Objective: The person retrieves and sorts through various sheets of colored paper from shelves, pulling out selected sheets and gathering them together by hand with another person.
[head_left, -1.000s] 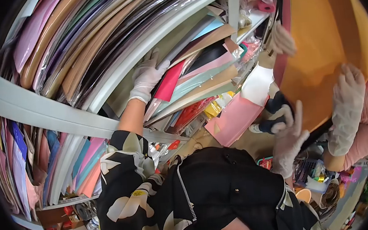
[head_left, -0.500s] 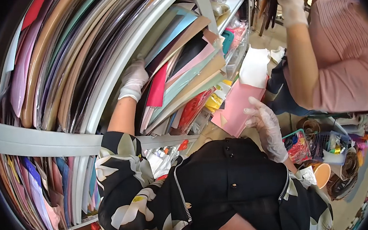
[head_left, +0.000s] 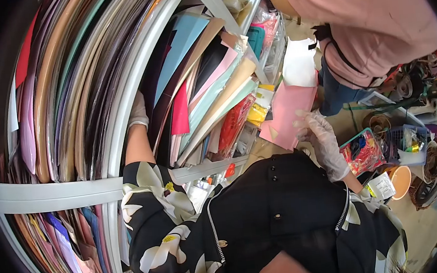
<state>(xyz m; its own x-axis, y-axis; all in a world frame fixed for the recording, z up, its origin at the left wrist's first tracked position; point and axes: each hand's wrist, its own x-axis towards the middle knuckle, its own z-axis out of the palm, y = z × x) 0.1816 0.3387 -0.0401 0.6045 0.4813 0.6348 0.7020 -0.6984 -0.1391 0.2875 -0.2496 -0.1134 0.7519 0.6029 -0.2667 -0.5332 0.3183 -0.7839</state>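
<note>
My left hand (head_left: 139, 112), in a thin translucent glove, reaches into the shelf bay beside the dark sheets. Its fingers are hidden behind the white shelf post (head_left: 123, 74). To its right, a light blue sheet (head_left: 182, 43) leans among coloured sheets, with a bright pink-red sheet (head_left: 179, 111) lower down. My right hand (head_left: 322, 140), also gloved, is at the right of my body with its fingers apart. Its fingertips overlap a large pink sheet (head_left: 290, 110) with a white sheet (head_left: 298, 64) at its top. Whether they touch the pink sheet I cannot tell.
Wrapped sheets (head_left: 77, 91) stand packed upright in the left rack, above a horizontal white bar (head_left: 52, 196). A co-worker in a pink top (head_left: 369, 19) stands at upper right. Baskets (head_left: 363, 152) and an orange bucket (head_left: 401, 182) sit on the floor at right.
My left hand has moved left, its fingers now behind the post. An olive-grey sheet beside it no longer shows. The co-worker has shifted, and their raised gloved hand has left the view.
</note>
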